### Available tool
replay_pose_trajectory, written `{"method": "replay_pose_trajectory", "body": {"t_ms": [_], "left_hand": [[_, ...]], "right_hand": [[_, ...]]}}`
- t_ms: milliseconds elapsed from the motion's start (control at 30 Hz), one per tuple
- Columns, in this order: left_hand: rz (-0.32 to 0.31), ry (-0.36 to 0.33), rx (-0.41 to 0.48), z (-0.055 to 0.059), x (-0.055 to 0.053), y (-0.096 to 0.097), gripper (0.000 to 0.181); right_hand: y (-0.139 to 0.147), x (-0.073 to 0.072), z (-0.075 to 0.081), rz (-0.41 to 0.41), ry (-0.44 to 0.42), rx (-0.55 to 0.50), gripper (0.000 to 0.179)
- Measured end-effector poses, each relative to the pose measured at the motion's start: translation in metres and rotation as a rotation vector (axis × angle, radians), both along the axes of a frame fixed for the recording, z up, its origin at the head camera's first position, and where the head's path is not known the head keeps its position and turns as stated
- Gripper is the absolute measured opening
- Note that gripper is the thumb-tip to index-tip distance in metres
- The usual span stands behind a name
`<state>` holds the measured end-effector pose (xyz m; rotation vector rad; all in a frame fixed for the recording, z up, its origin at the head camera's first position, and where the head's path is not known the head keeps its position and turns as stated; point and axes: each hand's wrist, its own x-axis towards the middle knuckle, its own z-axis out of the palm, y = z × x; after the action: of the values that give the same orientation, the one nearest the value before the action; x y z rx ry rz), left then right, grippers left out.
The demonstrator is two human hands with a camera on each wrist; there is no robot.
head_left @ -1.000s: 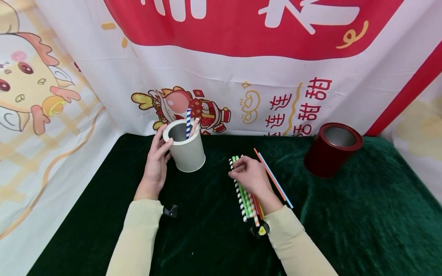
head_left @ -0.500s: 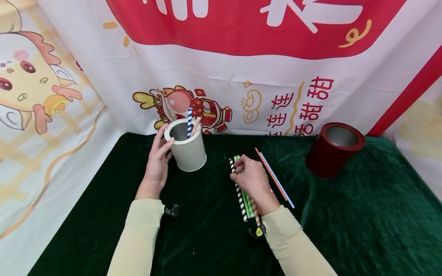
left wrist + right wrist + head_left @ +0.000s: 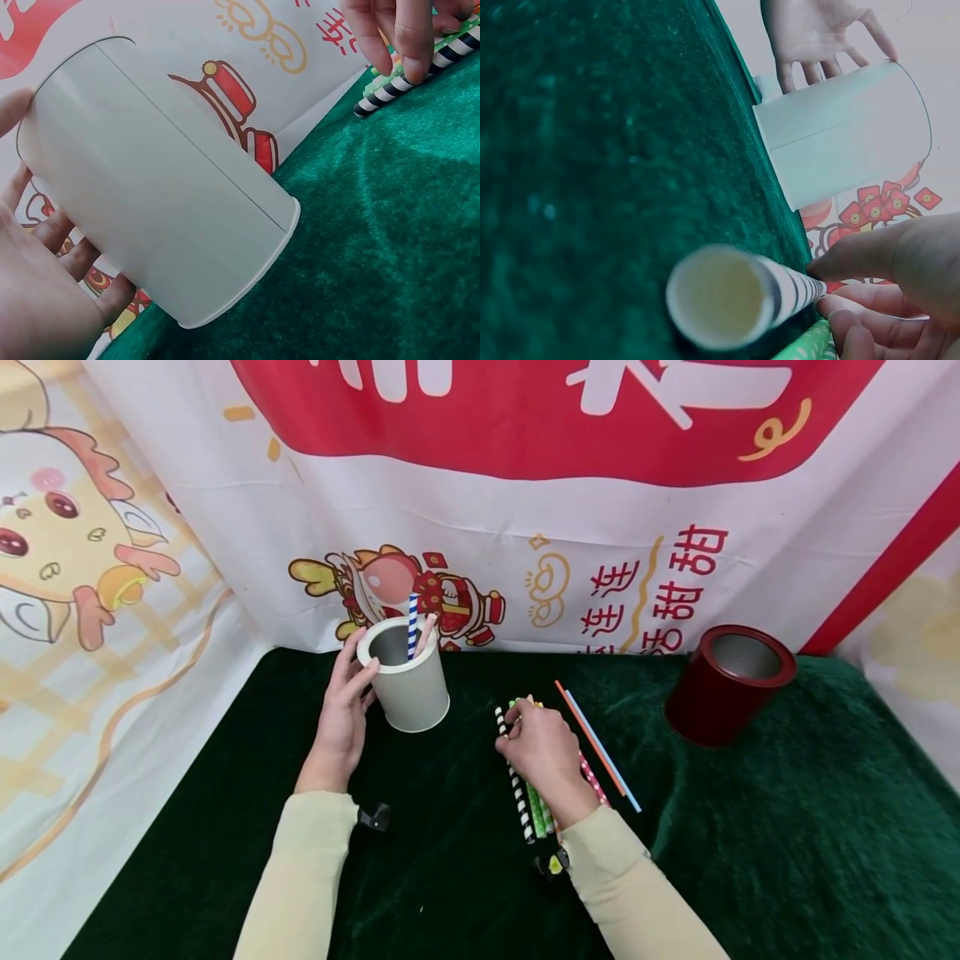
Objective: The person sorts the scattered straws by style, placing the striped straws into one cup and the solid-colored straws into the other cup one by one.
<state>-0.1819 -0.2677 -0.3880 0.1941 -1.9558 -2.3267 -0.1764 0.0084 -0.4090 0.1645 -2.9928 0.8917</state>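
My left hand (image 3: 339, 727) holds the side of a white-grey canister (image 3: 412, 697), thumb near the rim, fingers round the far side. Inside the canister stand a blue-and-white striped paper straw (image 3: 412, 622) and a pale pink straw (image 3: 426, 635). My right hand (image 3: 543, 752) is over a row of paper straws. In the right wrist view its thumb and fingertips pinch a black-and-white striped straw (image 3: 791, 289), whose open end faces the camera. Green patterned straws (image 3: 537, 810) lie just beside it. A pink dotted straw (image 3: 592, 777) shows partly behind the hand, which hides other straws.
An orange straw (image 3: 588, 735) and a light blue straw (image 3: 607, 756) lie side by side right of the hand. A dark red canister (image 3: 708, 710) stands at the back right. Dark green velvet (image 3: 442, 860) covers the table; a printed cloth (image 3: 465, 510) hangs behind.
My right hand has shifted slightly left, and the black-and-white straw's far end has moved a little left of the green ones. The pink dotted straw now shows more. My left hand still holds the canister.
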Motion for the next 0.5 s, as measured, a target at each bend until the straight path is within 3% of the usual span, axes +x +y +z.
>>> {"method": "replay_pose_trajectory", "body": {"t_ms": [333,500], "left_hand": [[0.006,-0.001,-0.005,0.0,0.0008,0.0005,0.055],[0.005,0.003,-0.008,-0.0011,0.0006,0.0,0.057]], "right_hand": [[-0.0028,-0.0014,-0.0019,0.023,0.025,0.099,0.023],[-0.002,-0.0031,-0.0011,0.004,-0.028,0.078,0.024]]}}
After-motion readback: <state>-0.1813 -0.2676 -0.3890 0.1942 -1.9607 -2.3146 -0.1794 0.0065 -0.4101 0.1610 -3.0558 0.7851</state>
